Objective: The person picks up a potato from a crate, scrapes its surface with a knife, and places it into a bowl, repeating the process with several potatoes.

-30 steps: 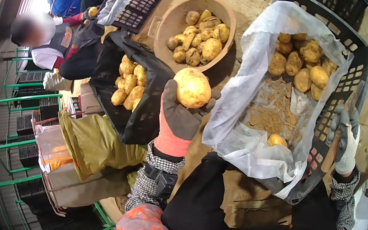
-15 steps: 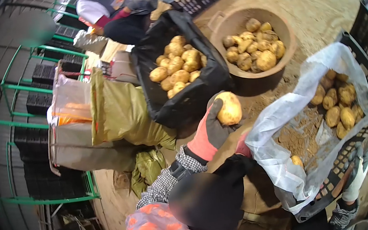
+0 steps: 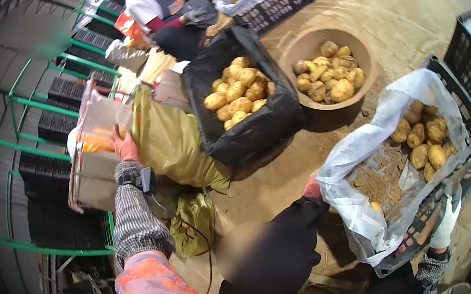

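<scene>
My left hand (image 3: 125,145), in a coral and grey glove, reaches over the edge of a box lined with clear plastic (image 3: 104,114). Its fingers are partly hidden, and no potato shows in it. Orange-yellow shapes show through the plastic beside it. My right hand (image 3: 449,219), in a white and grey glove, grips the side of a black crate (image 3: 425,236) with a white liner (image 3: 338,192). Inside this crate, potatoes (image 3: 427,141) lie at the far end and loose soil (image 3: 381,177) at the near end.
A black-lined crate (image 3: 252,135) of potatoes stands ahead, beside a brown tub (image 3: 337,102) of potatoes. An olive sack (image 3: 164,133) leans against the plastic-lined box. Green metal racks (image 3: 52,254) stand left. Another person (image 3: 159,13) sits at the back near a white-lined crate (image 3: 282,5).
My left hand has swung left from in front of the black-lined crate to the plastic-lined box. The potato it held is out of sight. My right hand stays at the crate.
</scene>
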The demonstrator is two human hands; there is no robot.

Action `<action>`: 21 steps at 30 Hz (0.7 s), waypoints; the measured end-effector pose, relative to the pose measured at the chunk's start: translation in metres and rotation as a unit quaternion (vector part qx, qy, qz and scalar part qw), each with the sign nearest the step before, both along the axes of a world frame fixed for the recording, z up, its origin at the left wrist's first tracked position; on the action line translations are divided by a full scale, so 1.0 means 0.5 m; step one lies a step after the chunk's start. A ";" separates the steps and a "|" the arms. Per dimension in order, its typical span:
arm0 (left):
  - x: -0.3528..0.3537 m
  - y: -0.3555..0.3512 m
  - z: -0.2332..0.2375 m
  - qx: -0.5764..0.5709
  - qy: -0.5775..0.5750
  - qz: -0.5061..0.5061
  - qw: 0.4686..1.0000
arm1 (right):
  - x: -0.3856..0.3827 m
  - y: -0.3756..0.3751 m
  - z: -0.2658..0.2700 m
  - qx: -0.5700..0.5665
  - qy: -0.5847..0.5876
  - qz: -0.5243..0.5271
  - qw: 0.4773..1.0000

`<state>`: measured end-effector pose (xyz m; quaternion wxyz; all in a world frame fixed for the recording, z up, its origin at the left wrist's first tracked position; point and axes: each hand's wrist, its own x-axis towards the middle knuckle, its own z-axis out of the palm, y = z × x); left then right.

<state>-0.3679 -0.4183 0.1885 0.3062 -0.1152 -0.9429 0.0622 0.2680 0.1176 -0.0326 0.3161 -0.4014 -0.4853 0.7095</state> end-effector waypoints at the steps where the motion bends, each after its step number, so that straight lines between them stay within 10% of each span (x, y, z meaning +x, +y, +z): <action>1: -0.058 -0.096 -0.028 -0.259 -0.070 0.046 0.962 | 0.006 -0.004 -0.003 -0.006 0.014 -0.008 1.000; 3: -0.154 -0.194 -0.097 0.095 -0.397 -0.156 0.899 | 0.014 -0.010 -0.008 -0.049 0.041 -0.038 0.997; 4: -0.106 -0.208 -0.150 -0.132 -0.296 0.095 0.941 | 0.003 -0.020 0.007 -0.050 0.014 -0.053 0.997; 6: -0.044 -0.176 -0.159 -0.261 -0.171 0.041 0.949 | -0.005 -0.025 0.036 -0.071 -0.001 -0.073 0.995; 8: -0.094 -0.249 -0.164 -0.031 -0.214 0.009 0.976 | -0.005 -0.040 0.044 -0.002 -0.041 -0.072 0.997; 9: -0.116 -0.258 -0.175 0.117 -0.205 0.011 0.972 | 0.019 -0.027 0.055 0.269 -0.193 0.121 0.936; 10: -0.146 -0.290 -0.169 -0.126 -0.206 0.013 0.970 | -0.021 -0.045 0.054 -0.010 -0.060 -0.097 0.993; 11: -0.103 -0.219 -0.134 -0.365 -0.251 0.046 0.895 | -0.023 -0.032 0.057 -0.018 -0.048 -0.053 0.997; 12: -0.097 -0.211 -0.133 -0.124 -0.309 0.044 0.942 | -0.025 -0.028 0.072 -0.044 0.008 -0.027 0.999; 15: -0.045 -0.158 -0.115 -0.174 -0.316 -0.065 0.931 | -0.027 -0.024 0.069 -0.073 0.048 -0.014 0.996; 21: -0.018 -0.060 -0.111 -0.139 -0.329 0.064 0.932 | -0.030 -0.025 0.054 -0.061 0.090 -0.064 0.992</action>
